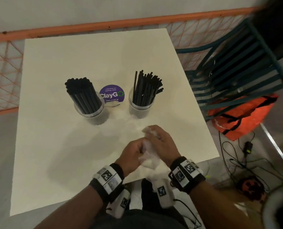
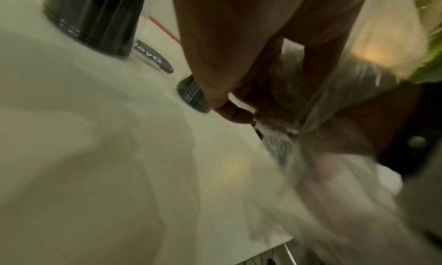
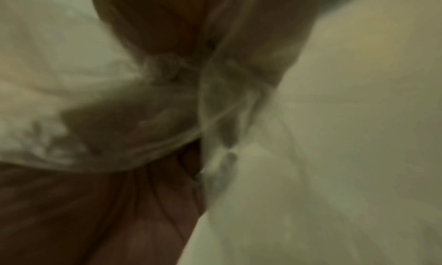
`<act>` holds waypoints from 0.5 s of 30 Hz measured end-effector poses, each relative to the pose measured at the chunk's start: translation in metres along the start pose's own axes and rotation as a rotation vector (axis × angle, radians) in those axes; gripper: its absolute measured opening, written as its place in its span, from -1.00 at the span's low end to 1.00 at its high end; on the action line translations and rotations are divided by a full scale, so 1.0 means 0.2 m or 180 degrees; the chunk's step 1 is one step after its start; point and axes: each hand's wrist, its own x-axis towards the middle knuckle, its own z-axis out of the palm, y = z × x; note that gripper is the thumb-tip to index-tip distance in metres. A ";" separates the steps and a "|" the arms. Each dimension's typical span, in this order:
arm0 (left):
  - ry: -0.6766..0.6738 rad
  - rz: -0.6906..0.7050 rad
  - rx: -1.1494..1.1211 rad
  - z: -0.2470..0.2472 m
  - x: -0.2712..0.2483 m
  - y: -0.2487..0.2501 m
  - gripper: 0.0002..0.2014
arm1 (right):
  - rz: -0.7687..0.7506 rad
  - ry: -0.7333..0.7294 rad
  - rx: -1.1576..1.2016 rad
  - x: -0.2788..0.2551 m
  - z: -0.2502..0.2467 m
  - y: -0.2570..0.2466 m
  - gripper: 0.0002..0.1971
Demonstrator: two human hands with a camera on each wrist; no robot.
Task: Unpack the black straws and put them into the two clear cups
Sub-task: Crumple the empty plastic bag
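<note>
Two clear cups stand mid-table in the head view, each holding several black straws: the left cup (image 1: 89, 108) packed tight, the right cup (image 1: 141, 105) with a looser bundle (image 1: 146, 87). Near the table's front edge, my left hand (image 1: 134, 153) and right hand (image 1: 160, 141) meet around a crumpled clear plastic wrapper (image 1: 148, 158); both grip it with curled fingers. The left wrist view shows the wrapper (image 2: 308, 118) bunched between fingers, with the left cup (image 2: 95, 17) behind. In the blurred right wrist view the wrapper (image 3: 215, 102) is twisted against my palm.
A round purple ClayGo sticker (image 1: 111, 94) lies between the cups on the white table (image 1: 54, 138). An orange mesh fence (image 1: 3, 70) runs behind. A dark slatted chair (image 1: 236, 70), an orange bag (image 1: 243, 114) and cables (image 1: 240, 162) are at the right.
</note>
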 end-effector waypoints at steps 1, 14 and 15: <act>0.0102 0.0159 -0.0045 0.00 -0.03 0.02 -0.81 | -0.0064 0.0292 0.0218 0.00 0.00 -0.02 -0.84; -0.0701 -0.0645 -0.1739 0.21 0.05 0.33 -0.80 | -0.0845 0.0562 -0.1008 -0.43 -0.14 0.02 -0.54; -0.0530 -0.0493 -0.1543 0.26 0.05 0.32 -0.79 | -0.0623 0.0495 -0.0310 -0.48 -0.17 0.03 -0.55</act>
